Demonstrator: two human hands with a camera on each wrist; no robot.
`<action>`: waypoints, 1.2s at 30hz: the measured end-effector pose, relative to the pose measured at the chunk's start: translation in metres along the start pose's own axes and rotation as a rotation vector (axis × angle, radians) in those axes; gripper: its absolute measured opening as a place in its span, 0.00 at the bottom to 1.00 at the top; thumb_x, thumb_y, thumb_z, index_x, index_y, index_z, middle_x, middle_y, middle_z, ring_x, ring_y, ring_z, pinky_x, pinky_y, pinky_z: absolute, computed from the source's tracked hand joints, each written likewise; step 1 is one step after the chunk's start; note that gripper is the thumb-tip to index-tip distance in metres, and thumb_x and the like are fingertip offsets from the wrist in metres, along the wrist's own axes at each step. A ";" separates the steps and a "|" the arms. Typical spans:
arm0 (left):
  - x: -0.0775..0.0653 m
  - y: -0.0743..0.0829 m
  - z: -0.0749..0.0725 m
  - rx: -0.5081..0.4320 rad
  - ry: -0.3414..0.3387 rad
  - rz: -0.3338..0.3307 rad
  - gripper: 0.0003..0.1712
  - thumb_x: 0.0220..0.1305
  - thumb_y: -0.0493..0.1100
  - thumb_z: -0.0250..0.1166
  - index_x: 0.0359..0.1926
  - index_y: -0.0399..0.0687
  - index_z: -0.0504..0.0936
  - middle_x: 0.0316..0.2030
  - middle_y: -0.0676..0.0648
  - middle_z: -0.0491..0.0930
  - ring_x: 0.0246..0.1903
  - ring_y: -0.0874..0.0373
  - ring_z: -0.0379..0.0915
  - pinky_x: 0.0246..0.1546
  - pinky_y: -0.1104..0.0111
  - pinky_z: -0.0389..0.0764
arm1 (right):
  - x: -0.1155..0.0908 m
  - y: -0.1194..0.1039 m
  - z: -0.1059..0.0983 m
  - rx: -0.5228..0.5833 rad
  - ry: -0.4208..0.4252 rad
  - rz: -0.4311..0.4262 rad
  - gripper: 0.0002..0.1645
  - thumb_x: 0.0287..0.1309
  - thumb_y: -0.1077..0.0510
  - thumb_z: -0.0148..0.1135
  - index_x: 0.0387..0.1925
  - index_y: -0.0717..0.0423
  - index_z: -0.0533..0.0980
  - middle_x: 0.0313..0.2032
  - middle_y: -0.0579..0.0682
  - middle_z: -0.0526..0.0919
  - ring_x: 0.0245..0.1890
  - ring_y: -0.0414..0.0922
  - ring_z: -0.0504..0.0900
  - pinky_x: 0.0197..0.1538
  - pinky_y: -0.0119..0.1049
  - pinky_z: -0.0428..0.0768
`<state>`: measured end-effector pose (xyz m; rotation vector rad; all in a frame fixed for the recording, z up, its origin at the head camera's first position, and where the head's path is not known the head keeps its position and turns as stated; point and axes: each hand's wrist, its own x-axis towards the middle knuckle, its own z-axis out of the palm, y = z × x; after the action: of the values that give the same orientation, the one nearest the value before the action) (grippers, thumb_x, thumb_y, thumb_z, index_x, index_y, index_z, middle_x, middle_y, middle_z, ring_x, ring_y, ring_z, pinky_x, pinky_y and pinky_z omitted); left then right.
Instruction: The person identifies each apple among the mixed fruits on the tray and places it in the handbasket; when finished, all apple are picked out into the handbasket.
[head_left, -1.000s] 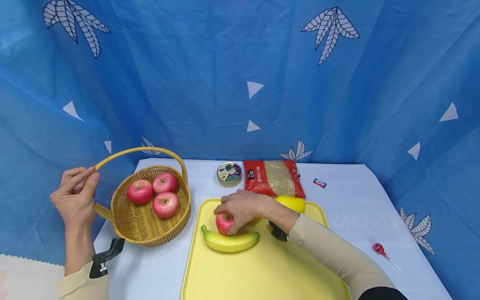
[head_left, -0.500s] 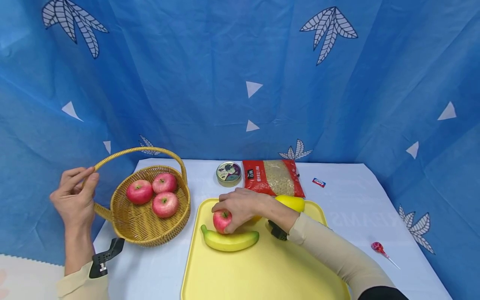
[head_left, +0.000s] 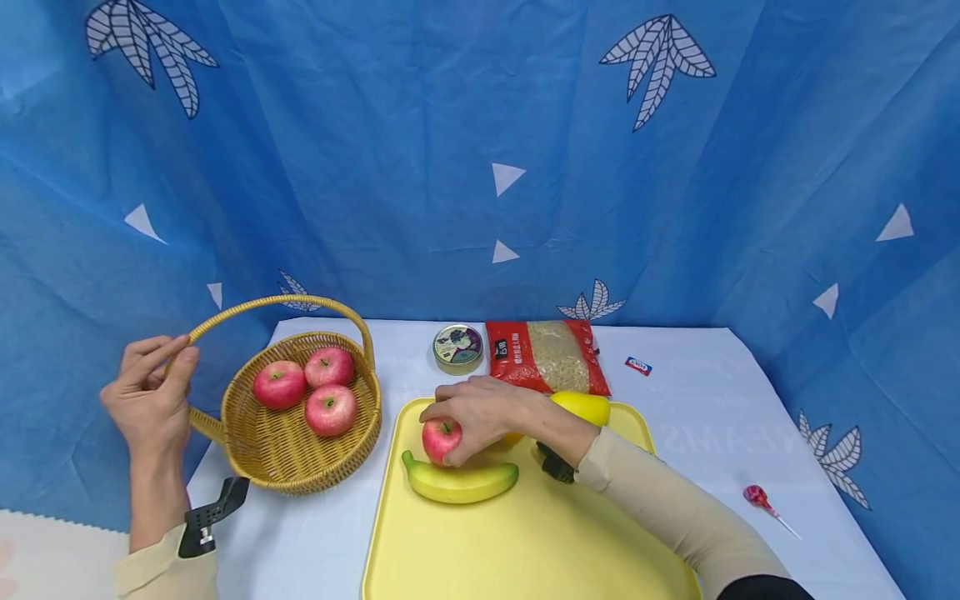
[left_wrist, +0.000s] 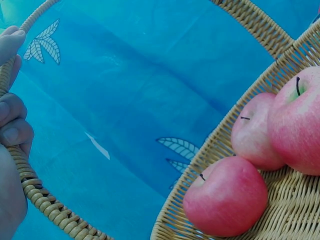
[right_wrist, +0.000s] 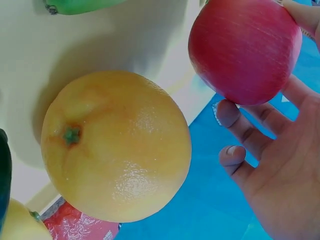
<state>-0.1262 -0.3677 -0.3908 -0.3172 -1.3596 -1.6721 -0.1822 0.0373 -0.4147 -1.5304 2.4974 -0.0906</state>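
Note:
My left hand [head_left: 152, 393] grips the arched handle [head_left: 281, 302] of a wicker basket [head_left: 311, 483], fingers curled round it in the left wrist view. Three red apples [left_wrist: 225, 197] sit inside the basket. Over the yellow tray [head_left: 525, 542], my right hand [head_left: 483, 417] holds another red apple [right_wrist: 245, 47] between thumb and fingers. Just in front of that apple lies a banana [head_left: 461, 483]. A round yellow-orange fruit [right_wrist: 117, 145] with a small green stem mark shows large beside the hand in the right wrist view; in the head view the hand and forearm mostly cover it.
Behind the tray stand a round tin [head_left: 457, 348] and a red bag of grain-like food [head_left: 555, 358]. A yellow fruit [head_left: 585, 407] is at the tray's back edge, partly behind the forearm. A small wrapped piece [head_left: 638, 366] and a lollipop [head_left: 760, 498] lie to the right.
My right hand has shifted slightly left with the apple, which sits a little higher and farther left in the head view. The left hand and basket have stayed in place.

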 end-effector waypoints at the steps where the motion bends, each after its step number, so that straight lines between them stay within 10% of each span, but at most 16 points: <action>1: 0.000 0.000 0.000 0.005 0.000 0.001 0.12 0.56 0.18 0.66 0.42 0.11 0.79 0.37 0.42 0.79 0.15 0.63 0.62 0.16 0.79 0.62 | 0.000 0.000 0.000 0.002 0.003 -0.001 0.39 0.50 0.28 0.64 0.64 0.33 0.75 0.45 0.36 0.74 0.39 0.32 0.73 0.43 0.34 0.74; 36: 0.001 0.001 0.000 0.036 0.000 -0.004 0.12 0.56 0.19 0.67 0.43 0.12 0.79 0.37 0.43 0.79 0.14 0.64 0.62 0.16 0.79 0.61 | 0.002 -0.005 -0.003 0.005 0.105 -0.032 0.38 0.51 0.26 0.61 0.64 0.29 0.74 0.43 0.35 0.72 0.37 0.32 0.73 0.39 0.29 0.74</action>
<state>-0.1260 -0.3678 -0.3900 -0.2936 -1.3897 -1.6490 -0.1794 0.0329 -0.4115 -1.6030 2.5504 -0.1866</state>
